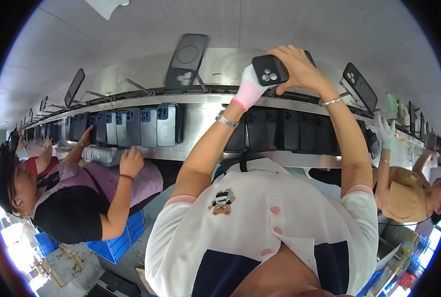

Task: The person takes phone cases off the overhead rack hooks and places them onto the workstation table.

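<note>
A black phone case [270,70] with a camera cutout at one end is up at the rail in front of me, between both hands. My left hand [253,85], in a white and pink glove, is closed at the case from behind and below, its fingers mostly hidden. Bare, my right hand [299,68] wraps its fingers over the top with the thumb beneath. Another dark edge [309,58] shows past my right hand; I cannot tell whether it belongs to the same case. To the left, a grey phone case [187,57] with a ring stands tilted on a holder, slightly blurred.
Along the metal rail [171,97], further cases [360,86] stand on arms. Below it, the ledge carries rows of upright cases, bluish ones [166,126] left and black ones [290,129] right. Co-workers sit either side; one's hand [132,162] is raised left, a gloved hand [385,129] right.
</note>
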Demonstrator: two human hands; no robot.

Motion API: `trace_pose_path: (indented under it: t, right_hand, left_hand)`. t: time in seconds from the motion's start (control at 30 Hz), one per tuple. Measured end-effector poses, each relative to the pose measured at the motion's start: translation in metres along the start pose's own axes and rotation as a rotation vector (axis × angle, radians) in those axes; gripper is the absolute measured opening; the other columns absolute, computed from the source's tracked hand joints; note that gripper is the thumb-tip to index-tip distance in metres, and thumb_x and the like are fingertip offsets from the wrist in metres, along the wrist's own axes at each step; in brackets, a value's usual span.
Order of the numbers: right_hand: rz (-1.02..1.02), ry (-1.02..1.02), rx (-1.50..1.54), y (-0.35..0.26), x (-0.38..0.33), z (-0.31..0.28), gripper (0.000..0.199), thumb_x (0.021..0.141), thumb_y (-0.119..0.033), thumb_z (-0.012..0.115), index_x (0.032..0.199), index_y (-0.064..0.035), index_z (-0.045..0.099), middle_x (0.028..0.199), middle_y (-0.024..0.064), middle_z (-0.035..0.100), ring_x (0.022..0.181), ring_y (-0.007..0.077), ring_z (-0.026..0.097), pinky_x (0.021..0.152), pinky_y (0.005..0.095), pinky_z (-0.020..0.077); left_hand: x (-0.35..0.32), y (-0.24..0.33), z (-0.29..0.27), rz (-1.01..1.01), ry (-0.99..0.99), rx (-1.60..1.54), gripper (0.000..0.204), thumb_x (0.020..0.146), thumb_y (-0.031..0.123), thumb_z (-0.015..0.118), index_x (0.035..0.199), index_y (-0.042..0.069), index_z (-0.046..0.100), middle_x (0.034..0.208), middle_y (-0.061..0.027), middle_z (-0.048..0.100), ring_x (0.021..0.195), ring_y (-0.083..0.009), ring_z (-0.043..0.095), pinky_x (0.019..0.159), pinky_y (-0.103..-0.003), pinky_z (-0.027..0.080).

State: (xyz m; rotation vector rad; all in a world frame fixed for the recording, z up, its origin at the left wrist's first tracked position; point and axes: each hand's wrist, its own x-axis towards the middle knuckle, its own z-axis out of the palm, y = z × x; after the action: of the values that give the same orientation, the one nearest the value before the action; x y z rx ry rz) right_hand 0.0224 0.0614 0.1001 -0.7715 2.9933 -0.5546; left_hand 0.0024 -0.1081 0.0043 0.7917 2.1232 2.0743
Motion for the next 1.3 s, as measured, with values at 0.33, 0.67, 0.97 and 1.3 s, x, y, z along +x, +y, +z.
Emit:
trace_pose_path:
  t: [0.33, 0.67, 0.97, 1.3]
  right_hand:
    - [0.287, 0.591, 0.049, 0.01, -0.133, -0.002, 0.078, 0.07, -0.029, 0.082, 0.136, -0.0054, 0.047, 0.138, 0.0136, 0.05, 0.131, 0.0321, 0.042, 0.108, 0.041, 0.0321]
    - [0.561, 0.536, 0.722, -0.073, -0.149, 0.122, 0.058, 0.076, -0.013, 0.079, 0.128, -0.0055, 0.053, 0.124, 0.0079, 0.059, 0.115, 0.0205, 0.056, 0.097, 0.0342, 0.0434]
    - [0.636, 0.421, 0.94, -0.071, -0.178, 0.158, 0.05, 0.081, -0.018, 0.075, 0.125, -0.006, 0.054, 0.12, 0.007, 0.062, 0.114, 0.0195, 0.057, 0.097, 0.0337, 0.0427]
    - [0.763, 0.319, 0.806, -0.02, -0.226, 0.175, 0.054, 0.081, -0.021, 0.075, 0.127, -0.004, 0.051, 0.127, 0.0105, 0.057, 0.118, 0.0235, 0.054, 0.098, 0.0366, 0.0419]
  left_hand:
    - [-0.116, -0.073, -0.039, -0.082, 0.315, 0.478, 0.066, 0.073, 0.025, 0.081, 0.126, -0.001, 0.051, 0.124, -0.0204, 0.053, 0.119, -0.0342, 0.05, 0.104, -0.041, 0.039]
    - [-0.19, -0.107, -0.069, -0.967, 0.164, 0.287, 0.097, 0.063, 0.044, 0.088, 0.134, -0.005, 0.043, 0.125, -0.021, 0.056, 0.11, -0.0277, 0.06, 0.095, -0.037, 0.049]
    - [-0.179, -0.114, -0.011, -1.069, 0.191, -0.097, 0.074, 0.072, 0.017, 0.085, 0.129, -0.003, 0.043, 0.113, -0.0132, 0.061, 0.095, -0.0227, 0.066, 0.078, -0.036, 0.058]
    - [-0.142, -0.097, 0.099, -1.119, 0.041, -0.4, 0.038, 0.069, 0.011, 0.085, 0.1, -0.002, 0.068, 0.097, -0.0115, 0.069, 0.083, -0.0186, 0.067, 0.07, -0.031, 0.055]
